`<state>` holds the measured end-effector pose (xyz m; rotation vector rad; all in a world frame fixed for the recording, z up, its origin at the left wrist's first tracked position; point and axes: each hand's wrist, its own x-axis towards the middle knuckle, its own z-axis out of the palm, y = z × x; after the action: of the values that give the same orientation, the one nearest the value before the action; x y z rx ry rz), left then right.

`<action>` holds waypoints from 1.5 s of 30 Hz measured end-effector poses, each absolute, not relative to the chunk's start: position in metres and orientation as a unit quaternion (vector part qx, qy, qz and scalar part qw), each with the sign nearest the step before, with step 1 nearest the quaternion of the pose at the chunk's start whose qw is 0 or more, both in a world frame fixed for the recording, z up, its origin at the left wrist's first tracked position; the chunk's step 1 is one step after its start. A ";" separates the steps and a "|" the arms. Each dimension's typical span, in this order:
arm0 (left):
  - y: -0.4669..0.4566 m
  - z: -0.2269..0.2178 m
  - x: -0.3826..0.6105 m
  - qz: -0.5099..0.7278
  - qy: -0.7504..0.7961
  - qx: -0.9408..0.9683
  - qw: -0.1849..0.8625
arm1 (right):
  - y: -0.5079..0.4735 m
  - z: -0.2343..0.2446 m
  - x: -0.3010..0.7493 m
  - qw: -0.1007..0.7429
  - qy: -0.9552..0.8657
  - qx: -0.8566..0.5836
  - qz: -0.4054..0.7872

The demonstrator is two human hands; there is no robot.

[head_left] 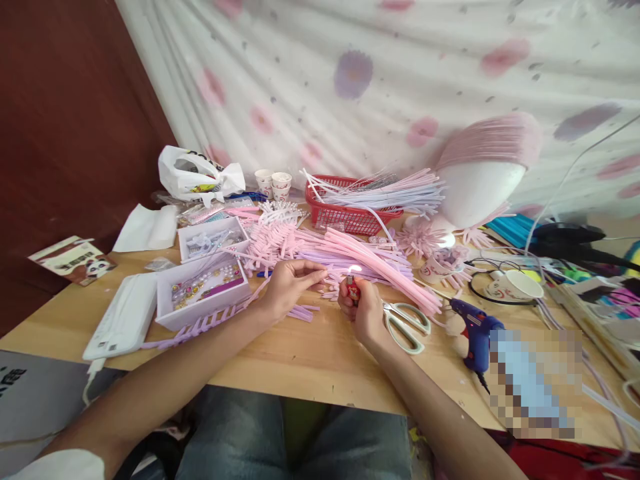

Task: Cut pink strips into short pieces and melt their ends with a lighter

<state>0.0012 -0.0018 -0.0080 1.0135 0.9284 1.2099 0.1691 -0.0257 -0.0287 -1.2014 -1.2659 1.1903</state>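
Note:
My right hand (363,303) is wrapped round a red lighter (353,291), held upright with a bright flame at its top. To the left, my left hand (293,287) is closed in a pinch, fingertips pointing at the flame. Whatever is in that pinch blends with the pink pieces behind it. Beyond both hands lie bundles of pink pipe cleaners (383,267) and purple pipe cleaners (320,257). A heap of short twisted pink pieces (273,240) is behind my left hand. White-handled scissors (407,327) rest just right of my right hand.
White boxes of beads (203,310) and a white power bank (121,313) are at left. A red basket (345,217) of pipe cleaners stands at the back, beside a white foam head (475,190). A blue glue gun (475,330) and paper cup (515,287) are right.

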 end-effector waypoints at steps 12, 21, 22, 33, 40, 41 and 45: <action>-0.003 -0.005 0.000 0.516 0.399 0.454 0.607 | -0.024 -0.032 0.172 0.507 -0.475 -0.459 0.554; -0.002 -0.011 0.000 0.514 0.397 0.478 0.592 | -0.018 -0.031 0.177 0.575 -0.501 -0.482 0.432; -0.001 -0.012 0.000 0.511 0.396 0.485 0.588 | -0.017 -0.032 0.177 0.570 -0.509 -0.485 0.425; -0.002 -0.006 0.001 0.495 0.412 0.442 0.624 | -0.020 -0.032 0.178 0.578 -0.522 -0.503 0.375; -0.003 -0.006 0.001 0.488 0.405 0.432 0.641 | -0.022 -0.026 0.178 0.560 -0.548 -0.509 0.356; -0.003 -0.006 0.001 0.487 0.404 0.431 0.643 | -0.022 -0.026 0.178 0.563 -0.542 -0.513 0.355; -0.003 -0.007 0.000 0.483 0.401 0.432 0.648 | -0.022 -0.027 0.178 0.555 -0.561 -0.517 0.332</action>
<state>-0.0002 -0.0027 -0.0071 0.9817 0.9109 1.0993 0.1777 -0.0223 -0.0266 -1.2202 -1.3260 0.7851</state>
